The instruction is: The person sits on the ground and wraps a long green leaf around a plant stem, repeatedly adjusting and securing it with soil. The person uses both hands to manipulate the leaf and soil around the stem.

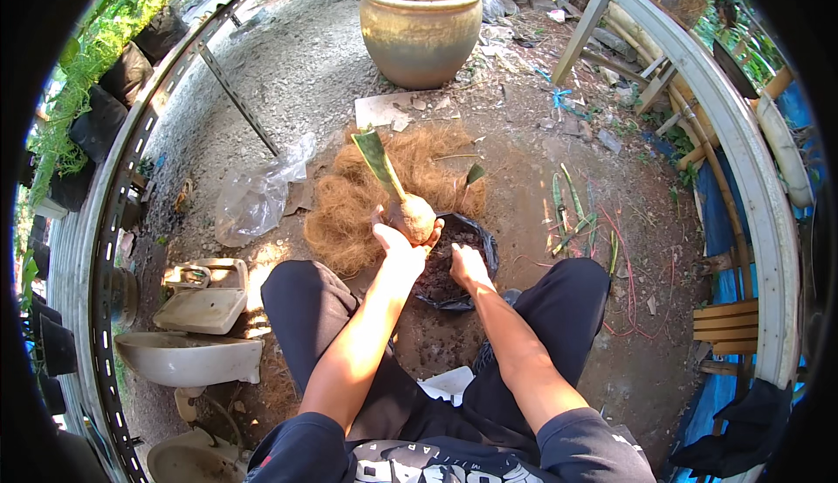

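Note:
My left hand (402, 237) cups a round brown root ball (414, 216), from which a broad green leaf cutting (380, 162) stands up, tilted to the left. My right hand (469, 266) is over the right part of a black plastic bag (492, 247) of dark soil (440, 277), its fingers curled; whether they pinch any soil cannot be told. Behind the bag lies a loose heap of brown coconut fibre (340, 211). A second, small dark green leaf piece (474, 174) stands up at the heap's right side.
A large glazed pot (420, 38) stands ahead. Crumpled clear plastic (252, 201) lies left, near white ceramic basins (190, 358). Cut green leaf strips (573, 201) and pink string (628, 273) lie right. Metal frames (740, 110) rise at both sides.

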